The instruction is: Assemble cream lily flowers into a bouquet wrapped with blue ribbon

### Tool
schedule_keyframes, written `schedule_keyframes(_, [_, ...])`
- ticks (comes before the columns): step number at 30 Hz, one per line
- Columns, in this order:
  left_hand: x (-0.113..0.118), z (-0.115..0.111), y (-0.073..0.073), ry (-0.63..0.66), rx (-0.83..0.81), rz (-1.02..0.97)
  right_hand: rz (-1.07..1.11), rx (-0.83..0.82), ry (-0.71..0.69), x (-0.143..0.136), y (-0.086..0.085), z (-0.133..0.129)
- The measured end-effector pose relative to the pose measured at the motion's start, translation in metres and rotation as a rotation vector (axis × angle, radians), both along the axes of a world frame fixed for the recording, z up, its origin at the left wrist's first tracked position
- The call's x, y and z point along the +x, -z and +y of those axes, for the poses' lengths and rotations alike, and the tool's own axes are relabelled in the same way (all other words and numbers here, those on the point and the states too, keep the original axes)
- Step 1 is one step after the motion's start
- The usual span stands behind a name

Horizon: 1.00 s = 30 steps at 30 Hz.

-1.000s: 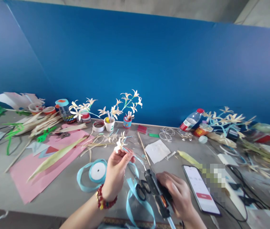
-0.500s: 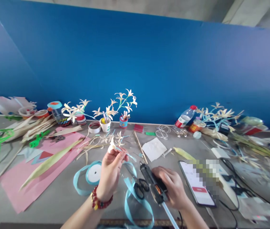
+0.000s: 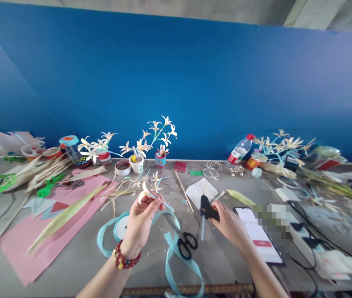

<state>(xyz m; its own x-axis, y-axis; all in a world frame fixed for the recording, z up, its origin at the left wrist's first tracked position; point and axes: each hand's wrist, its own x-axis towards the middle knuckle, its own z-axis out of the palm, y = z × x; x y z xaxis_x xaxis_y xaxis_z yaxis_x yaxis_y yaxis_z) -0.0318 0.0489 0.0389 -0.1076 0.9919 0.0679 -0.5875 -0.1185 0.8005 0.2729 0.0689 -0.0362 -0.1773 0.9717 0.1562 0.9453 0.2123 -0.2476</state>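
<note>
Left grip point(image 3: 141, 219): we pinch the stem point(image 3: 167, 206); the flower point(image 3: 144, 193), eleven o'clock, looks fragile. Right grip point(image 3: 230, 221): we hold the gun point(image 3: 206, 207).

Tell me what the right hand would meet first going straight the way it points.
Probably the white paper, just beyond the glue gun in the right hand; but the hand's height is unclear, so it might pass over.

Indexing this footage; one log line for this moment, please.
left hand: holds flower | right hand: grips glue gun | scissors: on table
</note>
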Motion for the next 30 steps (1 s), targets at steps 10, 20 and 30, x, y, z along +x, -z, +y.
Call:
schedule_keyframes(10, [0.009, -0.007, -0.004, 0.062, 0.005, -0.018, 0.244, 0.243, -0.163, -0.038, -0.053, -0.027])
schedule_keyframes(20, [0.022, -0.022, -0.007, 0.06, -0.03, -0.05, 0.924, 0.297, -0.307, -0.14, -0.076, -0.05])
schedule_keyframes(30, [-0.002, -0.012, 0.007, -0.065, -0.009, 0.024, 0.291, 0.028, -0.247, -0.09, -0.036, -0.039])
